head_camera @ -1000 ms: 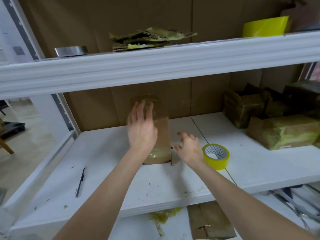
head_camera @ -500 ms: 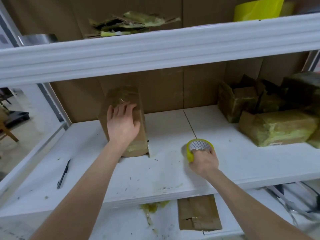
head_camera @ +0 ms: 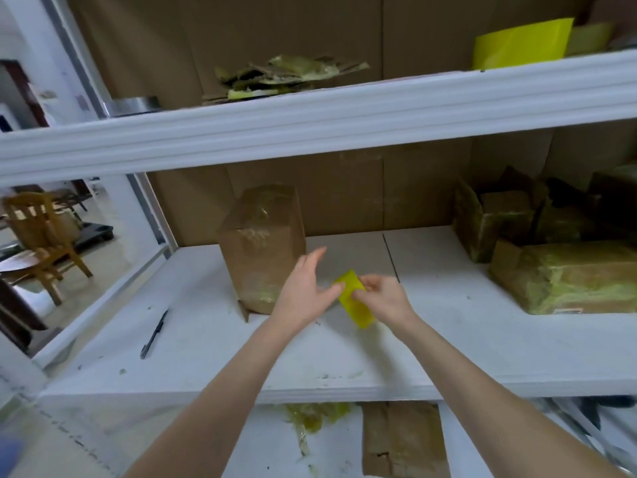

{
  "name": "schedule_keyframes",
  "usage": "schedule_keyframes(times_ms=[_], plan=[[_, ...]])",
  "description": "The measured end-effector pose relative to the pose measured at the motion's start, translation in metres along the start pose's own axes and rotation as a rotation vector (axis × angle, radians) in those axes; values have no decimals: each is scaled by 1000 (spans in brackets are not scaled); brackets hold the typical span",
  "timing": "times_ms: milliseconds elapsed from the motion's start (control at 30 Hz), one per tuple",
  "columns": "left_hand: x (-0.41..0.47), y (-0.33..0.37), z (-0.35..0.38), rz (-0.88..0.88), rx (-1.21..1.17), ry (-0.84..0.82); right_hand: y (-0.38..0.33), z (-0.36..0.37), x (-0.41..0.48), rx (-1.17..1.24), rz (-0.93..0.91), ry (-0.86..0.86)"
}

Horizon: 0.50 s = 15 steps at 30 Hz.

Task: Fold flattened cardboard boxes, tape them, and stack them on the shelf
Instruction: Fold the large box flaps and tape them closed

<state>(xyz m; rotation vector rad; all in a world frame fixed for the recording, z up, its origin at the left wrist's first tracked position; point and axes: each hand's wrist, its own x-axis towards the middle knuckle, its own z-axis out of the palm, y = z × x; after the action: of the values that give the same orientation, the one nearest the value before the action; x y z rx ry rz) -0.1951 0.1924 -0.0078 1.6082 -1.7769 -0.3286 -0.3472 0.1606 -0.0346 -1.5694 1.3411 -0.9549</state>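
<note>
A folded brown cardboard box [head_camera: 262, 243] stands upright on the white middle shelf [head_camera: 213, 339], with clear tape on its front. Just right of it, my right hand [head_camera: 384, 298] grips a yellow tape roll [head_camera: 355, 301] lifted off the shelf and seen edge-on. My left hand [head_camera: 303, 291] is beside the roll with fingers extended, its thumb touching the roll's left edge. No hand touches the box.
A black pen [head_camera: 154, 334] lies on the shelf at the left. Several taped boxes [head_camera: 565, 274] crowd the right end. Flattened cardboard [head_camera: 403, 439] lies on the lower shelf. Cardboard scraps [head_camera: 289, 75] and a grey tape roll [head_camera: 132, 104] sit on the upper shelf. A wooden chair [head_camera: 41, 236] stands at far left.
My left hand has let go of the box and come over to the tape roll. My right hand has lifted the roll off the shelf and tilted it on edge.
</note>
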Motion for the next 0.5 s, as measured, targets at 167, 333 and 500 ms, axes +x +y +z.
schedule_keyframes(times_ms=[167, 333, 500], plan=[[-2, 4, 3, -98, -104, 99, -16, -2, -8, 143, -27, -78], [-5, 4, -4, -143, -70, 209, -21, -3, -15, 159, -44, -138], [-1, -5, -9, -224, -241, 122, -26, -1, -9, 82, -79, -79]])
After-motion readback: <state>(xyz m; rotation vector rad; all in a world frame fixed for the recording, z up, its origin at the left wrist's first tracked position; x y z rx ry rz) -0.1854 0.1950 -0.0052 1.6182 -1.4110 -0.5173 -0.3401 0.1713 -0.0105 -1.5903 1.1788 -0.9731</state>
